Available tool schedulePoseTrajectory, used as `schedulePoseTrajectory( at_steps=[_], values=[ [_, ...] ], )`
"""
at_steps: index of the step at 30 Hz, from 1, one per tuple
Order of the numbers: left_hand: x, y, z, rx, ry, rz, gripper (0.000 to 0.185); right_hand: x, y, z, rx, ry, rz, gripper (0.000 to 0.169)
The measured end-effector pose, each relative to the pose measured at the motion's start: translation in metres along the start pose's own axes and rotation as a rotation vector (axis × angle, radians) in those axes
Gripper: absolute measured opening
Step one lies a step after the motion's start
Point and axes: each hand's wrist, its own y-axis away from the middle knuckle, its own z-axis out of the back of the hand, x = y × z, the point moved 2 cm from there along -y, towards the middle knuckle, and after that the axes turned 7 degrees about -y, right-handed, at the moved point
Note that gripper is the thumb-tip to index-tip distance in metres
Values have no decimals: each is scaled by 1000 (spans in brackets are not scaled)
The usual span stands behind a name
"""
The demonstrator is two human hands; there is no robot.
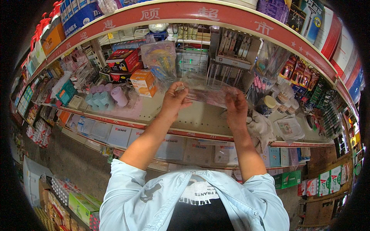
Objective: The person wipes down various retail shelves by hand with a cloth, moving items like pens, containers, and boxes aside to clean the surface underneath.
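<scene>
Over a metal store shelf (162, 115), my left hand (177, 96) and my right hand (236, 102) hold a clear plastic bag (205, 91) stretched between them. Something pinkish shows through the bag; what it is cannot be told. The left fingers pinch its left end, and the right fingers grip its right end. An orange box (143, 83) stands just left of my left hand. Behind it hangs or leans a plastic bag of colourful items (160, 60). A crumpled beige cloth (260, 125) lies by my right wrist.
Blue and pink cylindrical rolls (107, 96) sit on the shelf at left, near red-and-black boxes (124, 62). At right are a cream-lidded jar (267, 104), clear tubs (286, 99) and a flat plastic packet (289, 128). A red-fronted upper shelf edge (179, 13) arches overhead. Packaged folders (170, 148) fill the lower shelf.
</scene>
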Motion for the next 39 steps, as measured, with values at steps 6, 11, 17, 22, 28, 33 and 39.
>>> schedulePoseTrajectory(
  at_steps=[6, 11, 17, 22, 28, 33, 39],
  values=[
    [-15, 9, -6, 14, -222, 27, 22, -1, -2, 4, 17, -61, 67, 27],
    [-13, 7, -5, 50, -278, 19, 22, -7, -1, 8, 12, -91, 59, 38],
    [-7, 9, -5, 58, -276, -84, 24, 0, -4, 13, 0, -302, -176, 40],
    [-10, 18, -14, -23, -303, -228, 31, 1, -2, 16, 26, -170, -104, 30],
    [-16, 17, -17, 68, -422, -308, 29, 1, -5, 32, 124, 167, -209, 28],
    [-26, 15, -18, 61, -350, -301, 23, 32, 2, 30, 386, 19, -354, 41],
    [-34, -2, -31, 290, -321, -216, 32, 64, -16, 40, 334, 87, -270, 43]
  ],
)
